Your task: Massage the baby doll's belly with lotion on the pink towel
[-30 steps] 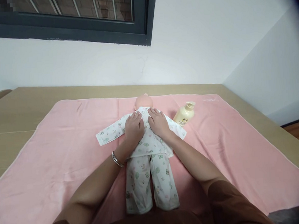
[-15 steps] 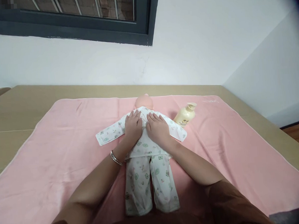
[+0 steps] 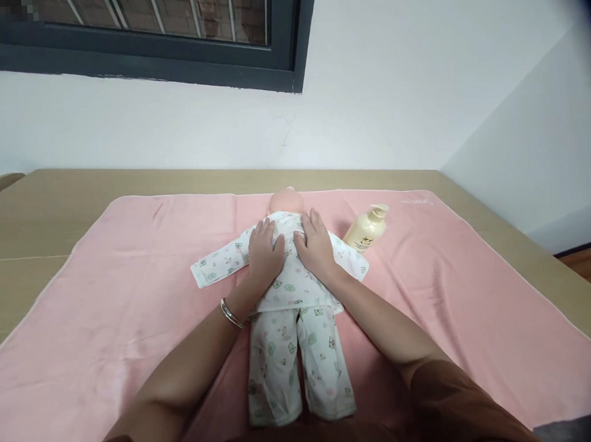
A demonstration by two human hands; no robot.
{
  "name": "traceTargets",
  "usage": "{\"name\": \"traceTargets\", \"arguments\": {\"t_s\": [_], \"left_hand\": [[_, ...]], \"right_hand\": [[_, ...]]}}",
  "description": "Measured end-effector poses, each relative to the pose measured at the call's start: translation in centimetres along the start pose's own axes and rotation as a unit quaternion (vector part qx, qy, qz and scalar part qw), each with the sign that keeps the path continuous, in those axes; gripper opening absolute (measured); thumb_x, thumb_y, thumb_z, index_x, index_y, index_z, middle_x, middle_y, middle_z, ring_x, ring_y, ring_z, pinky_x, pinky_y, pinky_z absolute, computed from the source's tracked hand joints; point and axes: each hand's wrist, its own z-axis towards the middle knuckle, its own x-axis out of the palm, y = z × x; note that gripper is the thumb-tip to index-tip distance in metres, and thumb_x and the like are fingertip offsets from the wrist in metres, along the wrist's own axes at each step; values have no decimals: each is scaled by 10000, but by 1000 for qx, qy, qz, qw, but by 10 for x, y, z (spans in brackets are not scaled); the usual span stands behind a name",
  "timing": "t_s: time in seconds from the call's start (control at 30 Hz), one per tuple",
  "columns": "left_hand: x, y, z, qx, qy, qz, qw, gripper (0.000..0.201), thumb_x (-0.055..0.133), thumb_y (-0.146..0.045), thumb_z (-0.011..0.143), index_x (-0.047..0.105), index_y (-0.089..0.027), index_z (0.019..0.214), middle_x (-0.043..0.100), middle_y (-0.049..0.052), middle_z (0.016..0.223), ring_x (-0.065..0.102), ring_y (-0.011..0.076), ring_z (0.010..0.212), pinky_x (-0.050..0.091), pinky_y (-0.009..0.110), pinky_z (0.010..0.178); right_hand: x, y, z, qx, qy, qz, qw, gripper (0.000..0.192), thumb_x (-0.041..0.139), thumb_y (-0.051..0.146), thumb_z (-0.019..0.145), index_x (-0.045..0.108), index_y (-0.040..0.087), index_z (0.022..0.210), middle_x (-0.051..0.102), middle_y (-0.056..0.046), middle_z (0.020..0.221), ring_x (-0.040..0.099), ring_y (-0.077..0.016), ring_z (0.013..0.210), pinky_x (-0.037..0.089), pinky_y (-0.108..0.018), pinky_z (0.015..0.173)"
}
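A baby doll lies on a pink blanket, its head toward the wall. It is dressed in a white printed top and matching trousers. My left hand rests flat on the left of the doll's chest, fingers stretched toward its shoulder; a silver bangle circles that wrist. On the chest's right side lies my right hand, palm down, thumb apart from the fingers. Neither hand grips anything. The doll's sleeves spread out to both sides.
A cream pump bottle leans or lies beside the doll's right-hand sleeve. The blanket covers much of a wooden table, which meets a white wall. A dark-framed window is above.
My right hand has turned on the doll's chest, its fingers now pointing more straight up toward the head. The left thumb has spread slightly. The view has shifted a little.
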Motion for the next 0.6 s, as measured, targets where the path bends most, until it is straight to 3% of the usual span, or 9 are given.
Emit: {"name": "traceTargets", "arguments": {"t_s": [0.1, 0.23, 0.4, 0.5, 0.6], "left_hand": [[0, 0, -1, -2, -2, -7, 1000, 469, 431, -315, 916, 528, -112, 1327, 509, 162, 1434, 392, 303, 1394, 318, 516, 1157], [-1, 0, -4, 22, -21, 0, 1000, 486, 414, -303, 914, 501, -96, 1345, 511, 168, 1428, 350, 313, 1416, 291, 531, 1167], [-1, 1, -5, 25, -30, -8, 999, 441, 421, -277, 902, 548, -108, 1289, 566, 159, 1369, 395, 313, 1386, 305, 541, 1156], [1, 3, -5, 27, -41, -24, 999, 408, 436, -272, 897, 579, -124, 1249, 600, 148, 1328, 463, 293, 1337, 343, 516, 1143], [2, 4, -4, 34, -52, -30, 998, 387, 449, -264, 890, 592, -140, 1228, 621, 135, 1300, 498, 282, 1303, 366, 507, 1130]], "right_hand": [[-3, 5, -2, -39, -46, -26, 998, 645, 399, 331, 946, 248, 61, 1513, 125, -182, 1607, 13, -322, 1492, 176, -580, 1161], [-4, 6, -3, -131, 37, -29, 990, 524, 358, 329, 973, 383, 141, 1461, 316, -146, 1555, 150, -281, 1482, 172, -555, 1174], [-1, 3, -4, -83, 15, -8, 996, 542, 393, 312, 941, 396, 130, 1452, 303, -146, 1560, 137, -293, 1484, 189, -561, 1167], [0, 2, -5, -62, 35, 11, 997, 493, 378, 295, 947, 460, 138, 1407, 372, -146, 1525, 242, -279, 1456, 203, -540, 1171], [0, 2, -6, -54, 6, 5, 998, 532, 409, 302, 932, 419, 123, 1433, 297, -148, 1562, 126, -299, 1484, 208, -554, 1165]]}}
